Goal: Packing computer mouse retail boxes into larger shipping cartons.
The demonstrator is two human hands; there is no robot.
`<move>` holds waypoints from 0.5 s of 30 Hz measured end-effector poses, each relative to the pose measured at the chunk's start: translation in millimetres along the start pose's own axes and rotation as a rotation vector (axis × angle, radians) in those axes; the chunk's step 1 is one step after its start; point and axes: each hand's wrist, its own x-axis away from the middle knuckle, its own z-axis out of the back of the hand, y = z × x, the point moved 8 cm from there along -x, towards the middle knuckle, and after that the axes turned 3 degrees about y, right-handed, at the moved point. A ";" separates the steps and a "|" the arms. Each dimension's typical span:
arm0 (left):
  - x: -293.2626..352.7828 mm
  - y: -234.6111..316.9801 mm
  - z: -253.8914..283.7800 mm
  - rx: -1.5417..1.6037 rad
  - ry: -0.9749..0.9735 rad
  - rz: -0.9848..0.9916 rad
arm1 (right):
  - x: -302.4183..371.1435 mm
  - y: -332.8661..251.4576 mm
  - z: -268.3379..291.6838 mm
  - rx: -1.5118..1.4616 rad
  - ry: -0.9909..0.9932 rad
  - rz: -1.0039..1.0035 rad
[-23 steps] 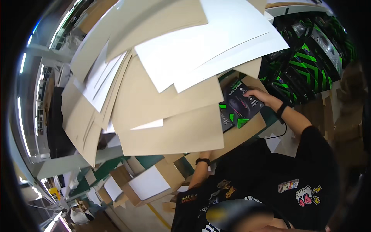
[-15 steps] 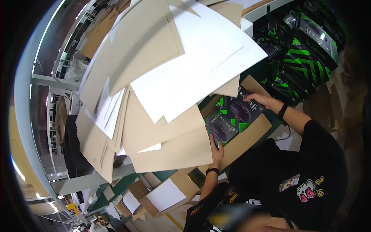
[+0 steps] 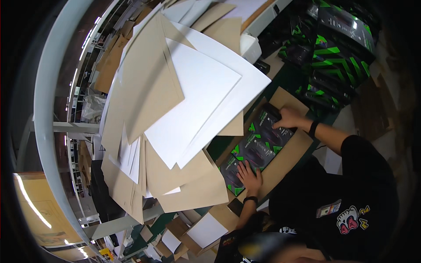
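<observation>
Several black-and-green printed boxes with a computer mouse pictured on them lie in a row inside an open brown carton. My left hand rests on the near boxes, fingers spread and flat. At the far end of the row, my right hand holds the last box, thumb across its printed face. The other right fingers curl over its end beside the carton wall and are partly hidden.
A large fanned pile of brown and white cardboard sheets overhangs the carton's left side. More black-and-green packages are stacked at the far right. Open cartons with white sheets stand at the lower middle. A grey metal frame runs along the left.
My left hand has gone from the side of the boxes to lying flat on top. The right fingers have curled at the far end. The view has shifted, showing more of the row.
</observation>
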 end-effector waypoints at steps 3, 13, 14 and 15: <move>-13.6 16.0 7.6 0.045 -0.059 -0.031 | 2.1 8.9 -5.0 -0.230 -0.238 -0.056; -119.7 64.7 -42.0 1.653 -0.189 0.561 | 47.6 -48.4 -13.1 -0.506 -0.044 0.241; -120.5 50.8 -42.6 2.026 -0.268 0.625 | 62.8 -77.6 1.6 -0.511 -0.053 0.273; -117.7 49.8 -30.8 1.966 -0.278 0.618 | 73.7 -83.4 7.1 -0.607 -0.056 0.318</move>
